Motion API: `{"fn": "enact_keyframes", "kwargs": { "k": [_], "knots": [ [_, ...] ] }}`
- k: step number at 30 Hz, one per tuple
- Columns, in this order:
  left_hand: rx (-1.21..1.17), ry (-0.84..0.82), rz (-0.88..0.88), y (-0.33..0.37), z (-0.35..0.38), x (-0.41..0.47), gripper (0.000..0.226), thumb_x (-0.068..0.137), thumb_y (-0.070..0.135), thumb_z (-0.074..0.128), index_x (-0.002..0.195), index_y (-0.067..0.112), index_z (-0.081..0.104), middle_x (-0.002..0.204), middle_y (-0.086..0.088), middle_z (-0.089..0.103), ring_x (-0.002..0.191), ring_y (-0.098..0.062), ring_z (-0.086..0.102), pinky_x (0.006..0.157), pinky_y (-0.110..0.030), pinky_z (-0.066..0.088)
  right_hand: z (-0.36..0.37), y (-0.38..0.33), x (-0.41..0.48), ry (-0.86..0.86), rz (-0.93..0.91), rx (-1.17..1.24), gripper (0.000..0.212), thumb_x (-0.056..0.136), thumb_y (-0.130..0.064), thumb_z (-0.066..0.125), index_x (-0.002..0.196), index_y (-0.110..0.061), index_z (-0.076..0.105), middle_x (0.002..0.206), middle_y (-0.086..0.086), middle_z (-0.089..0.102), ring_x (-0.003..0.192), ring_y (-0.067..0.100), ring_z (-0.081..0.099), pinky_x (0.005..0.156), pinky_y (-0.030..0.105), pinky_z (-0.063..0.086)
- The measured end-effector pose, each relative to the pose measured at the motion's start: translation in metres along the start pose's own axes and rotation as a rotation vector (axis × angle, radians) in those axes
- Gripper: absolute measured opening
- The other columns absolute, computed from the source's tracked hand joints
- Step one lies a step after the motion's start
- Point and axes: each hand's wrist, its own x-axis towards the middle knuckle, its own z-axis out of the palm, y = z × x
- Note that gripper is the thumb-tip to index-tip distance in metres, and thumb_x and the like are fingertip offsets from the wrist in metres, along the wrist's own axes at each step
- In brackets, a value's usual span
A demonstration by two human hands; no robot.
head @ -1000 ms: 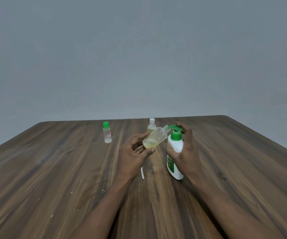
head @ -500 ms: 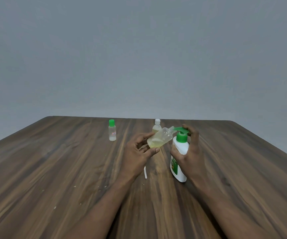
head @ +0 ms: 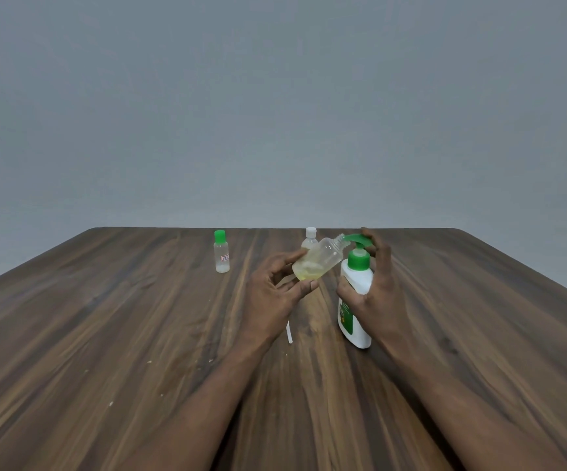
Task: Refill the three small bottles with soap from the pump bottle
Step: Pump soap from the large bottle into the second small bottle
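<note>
Head view: left hand (head: 272, 294) round small bottle (head: 316, 261), right hand (head: 374, 294) round half-hidden pump bottle (head: 356, 277)

Left hand (head: 272, 294) tilts open bottle (head: 318, 261) under pump bottle (head: 355, 300) nozzle

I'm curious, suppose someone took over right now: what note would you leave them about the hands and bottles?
Left hand holds the uncapped small bottle tilted, mouth at the spout of the pump bottle.
Right hand grips the pump bottle, a finger on its head.
Done: some yellowish soap in the held bottle.
Left: top it up, cap it, then check the green-capped bottle and white-capped bottle standing capped behind.
</note>
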Motion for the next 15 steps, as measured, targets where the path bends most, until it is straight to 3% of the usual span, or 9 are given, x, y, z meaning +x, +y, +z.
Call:
{"fn": "enact_keyframes", "kwargs": {
  "k": [4,8,11,15],
  "knots": [
    [0.01,0.006,0.004,-0.0017,0.0004,-0.001,0.053,0.073,-0.002,0.086,0.115,0.027,0.072,0.114,0.002,0.073,0.108,-0.012,0.071,0.086,-0.021,0.057,-0.0003,-0.0023,-0.0007,0.021,-0.024,0.007,0.071,0.076,-0.021,0.072,0.13,-0.049,0.034,0.114,-0.026,0.058,0.098,0.001,0.063,0.07,0.007,0.045],
    [0.002,0.0,-0.018,-0.0014,0.0009,-0.0004,0.054,0.073,-0.002,0.086,0.111,0.033,0.072,0.116,-0.002,0.072,0.11,-0.016,0.071,0.09,-0.031,0.06,0.0002,-0.0017,-0.0008,0.035,-0.044,0.018,0.075,0.077,-0.011,0.074,0.131,-0.047,0.035,0.116,-0.025,0.057,0.1,0.004,0.064,0.074,0.012,0.047],
    [0.0,-0.008,-0.032,-0.0013,0.0024,0.0005,0.052,0.074,-0.001,0.086,0.113,0.03,0.072,0.118,-0.004,0.072,0.111,-0.018,0.07,0.092,-0.036,0.06,-0.0002,0.0002,0.0004,0.007,-0.025,0.021,0.077,0.076,-0.015,0.072,0.136,-0.043,0.033,0.12,-0.021,0.057,0.102,0.007,0.064,0.073,0.02,0.05],
    [-0.006,-0.004,-0.036,-0.0019,0.0028,0.0021,0.051,0.074,-0.001,0.086,0.12,0.019,0.072,0.12,-0.005,0.071,0.112,-0.018,0.07,0.092,-0.036,0.06,-0.0011,0.0006,0.0015,-0.017,-0.026,0.028,0.08,0.073,-0.024,0.07,0.14,-0.044,0.03,0.119,-0.024,0.055,0.102,0.005,0.063,0.073,0.013,0.05]
  ]
}}
